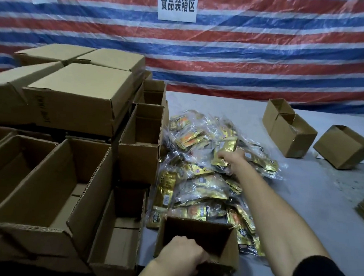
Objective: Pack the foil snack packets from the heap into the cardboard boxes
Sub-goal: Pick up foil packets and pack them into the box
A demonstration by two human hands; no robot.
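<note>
A heap of gold and orange foil snack packets (pixel 198 176), many in clear plastic wrap, lies in the middle of the grey table. An open cardboard box (pixel 229 254) stands at the table's near edge, just in front of the heap. My left hand (pixel 183 256) grips the box's near rim, fingers curled over the edge. My right hand (pixel 232 158) reaches out over the heap and pinches a gold packet (pixel 219 161) near the top of the pile. The inside of the box is dark and I cannot see its contents.
Stacked closed cartons (pixel 78 94) and several open empty boxes (pixel 48 185) crowd the left side. Two more open boxes (pixel 287 130) (pixel 343 147) lie at the back right of the table (pixel 312 199). A striped tarp with a paper sign (pixel 177 5) hangs behind.
</note>
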